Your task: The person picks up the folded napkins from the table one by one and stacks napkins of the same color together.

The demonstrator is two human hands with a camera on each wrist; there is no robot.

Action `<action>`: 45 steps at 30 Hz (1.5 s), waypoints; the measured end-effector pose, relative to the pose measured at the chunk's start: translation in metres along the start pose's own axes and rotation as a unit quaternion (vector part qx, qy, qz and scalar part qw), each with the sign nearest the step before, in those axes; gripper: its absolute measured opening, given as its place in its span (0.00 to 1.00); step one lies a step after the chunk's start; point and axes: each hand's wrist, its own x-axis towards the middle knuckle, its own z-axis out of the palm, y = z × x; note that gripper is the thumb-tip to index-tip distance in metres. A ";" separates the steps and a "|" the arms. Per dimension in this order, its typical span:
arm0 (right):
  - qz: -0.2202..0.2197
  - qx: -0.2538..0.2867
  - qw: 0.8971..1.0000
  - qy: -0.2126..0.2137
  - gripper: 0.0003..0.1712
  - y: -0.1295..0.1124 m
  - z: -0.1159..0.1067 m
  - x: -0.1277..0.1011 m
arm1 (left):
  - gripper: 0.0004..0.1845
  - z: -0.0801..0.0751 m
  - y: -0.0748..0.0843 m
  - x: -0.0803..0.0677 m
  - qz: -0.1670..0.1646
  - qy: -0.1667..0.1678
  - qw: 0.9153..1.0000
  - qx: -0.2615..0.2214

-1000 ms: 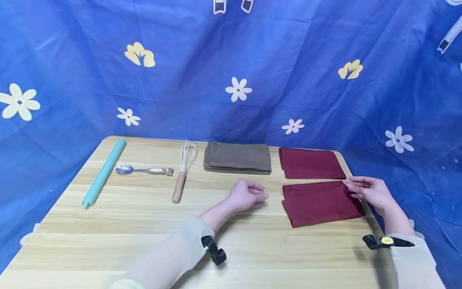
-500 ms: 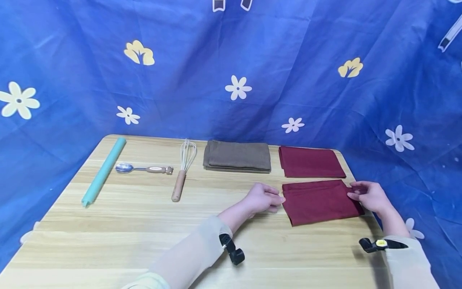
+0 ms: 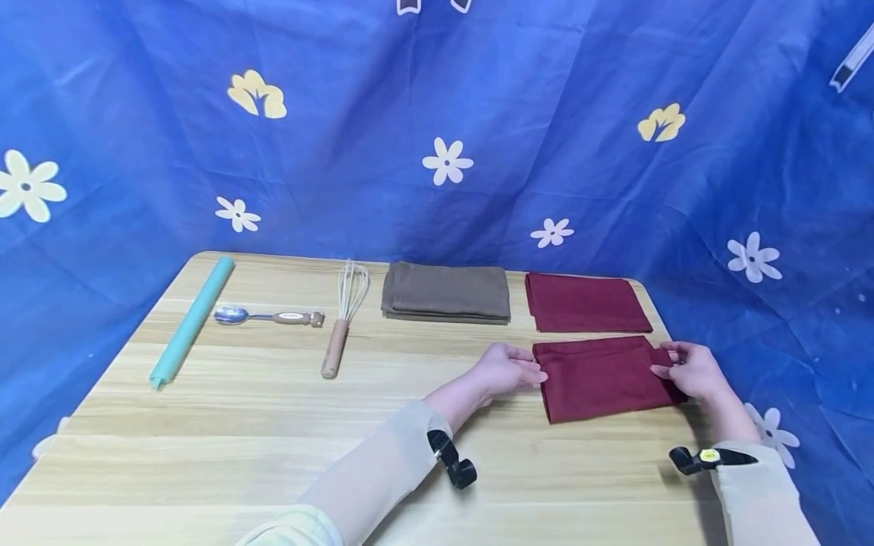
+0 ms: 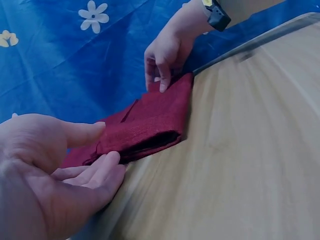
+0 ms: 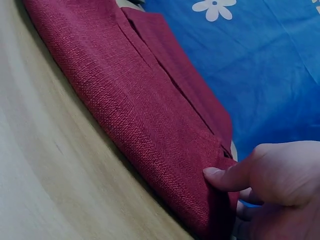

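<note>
A folded maroon cloth [image 3: 604, 383] lies near the right side of the table in the head view. My left hand [image 3: 507, 371] holds its left end, thumb above and fingertips below the edge, as the left wrist view shows. At the opposite end, my right hand [image 3: 693, 371] pinches the corner, with its thumb [image 5: 225, 177] on top and the other fingers partly hidden behind the fabric. The folded layers [image 4: 150, 142] gape a little along the near edge in the left wrist view.
Behind it lies a second folded maroon cloth [image 3: 587, 303], with a folded grey-brown cloth [image 3: 451, 293] to its left. Farther left are a whisk [image 3: 334, 349], a spoon [image 3: 293, 318] and a teal rolled-up item [image 3: 191, 322]. A blue curtain [image 3: 341, 152] hangs beyond the table.
My left hand has moved right from the bare wood to the cloth's left end. My right hand has stayed at the right end and its thumb now overlaps the corner more.
</note>
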 end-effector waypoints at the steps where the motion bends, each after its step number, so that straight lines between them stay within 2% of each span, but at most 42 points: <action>1: 0.004 0.004 1.000 -0.002 0.33 0.000 0.000 0.000 | 0.30 0.000 0.001 0.001 0.001 0.001 1.000 0.010; 7: 0.001 0.037 0.999 -0.024 0.26 0.001 0.004 -0.002 | 0.27 0.004 0.006 0.008 0.010 0.026 0.996 0.088; 11: -0.005 0.053 0.998 -0.037 0.21 0.001 0.004 -0.004 | 0.22 0.008 0.007 0.009 0.039 0.046 0.986 0.153; 12: -0.004 0.055 0.998 -0.040 0.21 0.002 0.004 -0.004 | 0.22 0.009 0.007 0.009 0.052 0.053 0.980 0.182; 13: -0.002 0.057 0.998 -0.041 0.21 0.002 0.003 -0.004 | 0.21 0.010 0.007 0.009 0.069 0.060 0.969 0.227; 15: 0.004 0.056 0.998 -0.042 0.21 0.003 0.003 -0.005 | 0.21 0.011 0.007 0.008 0.096 0.070 0.942 0.315; 18: 0.007 0.051 0.998 -0.043 0.22 0.002 0.002 -0.005 | 0.21 0.014 0.006 0.008 0.135 0.072 0.898 0.412; 19: 0.008 0.051 0.998 -0.041 0.22 0.002 0.002 -0.006 | 0.21 0.014 0.006 0.008 0.145 0.069 0.889 0.430; 20: 0.008 0.049 0.998 -0.041 0.22 0.001 0.002 -0.006 | 0.22 0.015 0.006 0.008 0.151 0.061 0.887 0.432; 24: -0.001 0.046 0.998 -0.041 0.23 0.000 0.002 -0.007 | 0.21 0.016 0.006 0.009 0.166 0.038 0.902 0.396; 27: -0.004 0.053 0.998 -0.042 0.22 -0.002 0.002 -0.008 | 0.20 0.017 0.005 0.009 0.166 0.036 0.913 0.370; 31: -0.002 0.102 0.993 -0.059 0.23 -0.006 0.001 -0.009 | 0.20 0.016 0.004 0.008 0.170 0.053 0.922 0.344; 34: -0.002 0.147 0.986 -0.077 0.26 -0.008 -0.001 -0.009 | 0.22 0.015 0.003 0.008 0.167 0.068 0.934 0.308; 38: -0.006 0.173 0.981 -0.088 0.28 -0.009 -0.003 -0.008 | 0.28 0.014 0.001 0.009 0.139 0.088 0.952 0.260; 41: 0.001 0.183 0.979 -0.090 0.30 -0.009 -0.003 -0.007 | 0.30 0.014 0.000 0.011 0.115 0.099 0.957 0.245; 45: 0.027 0.165 0.982 -0.091 0.37 -0.008 -0.002 -0.007 | 0.26 0.013 -0.003 0.014 0.101 0.109 0.958 0.245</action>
